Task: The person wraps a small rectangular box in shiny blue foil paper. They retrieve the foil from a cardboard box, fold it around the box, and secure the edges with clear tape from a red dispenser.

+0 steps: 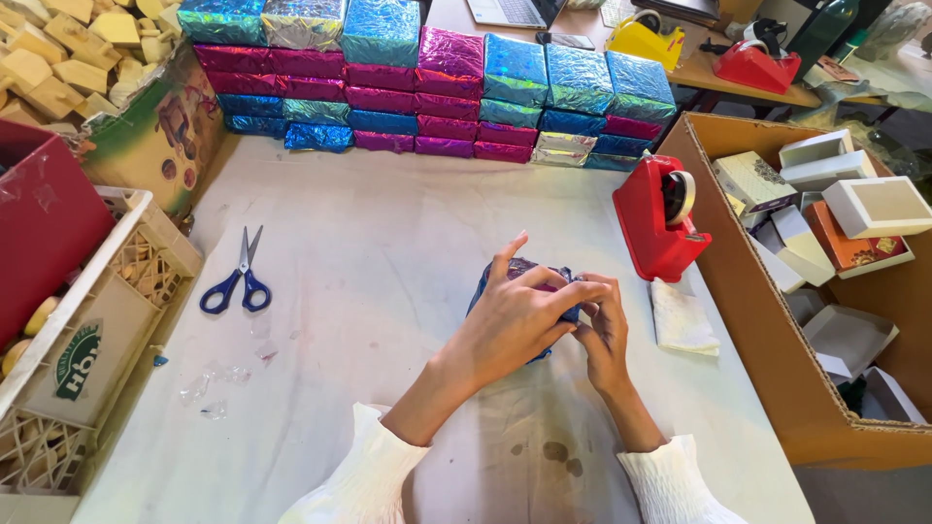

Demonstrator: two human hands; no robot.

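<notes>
Both hands meet over a small foil-wrapped box (529, 296) lying on the table (388, 243) a little right of centre, close to the person. The left hand (515, 315) lies across the top of it, fingers (544, 281) curled down and pressed onto the wrapping, the forefinger lifted and pointing away; the right hand (602, 330) comes in from the side with its fingers bent together against the box's near right edge, pinching the foil there. The box is mostly hidden under the hands; what shows is crinkled, shiny blue and purple foil over a blocky shape. The table is covered in a pale, slightly stained cloth. Just to the right of the hands lies a folded white cloth (682, 318), and beyond it stands a red tape dispenser (660, 218) with a roll on its wheel. Along the far edge runs a stacked wall of wrapped boxes (427, 87) in glittering blue, magenta and silver foil. Blue-handled scissors (238, 277) lie open well to the left, with scraps of clear tape (209, 383) near them. A plastic crate (116, 281) stands at the left edge, and a large cardboard carton (748, 291) at the right holds flat white and patterned boxes.
</notes>
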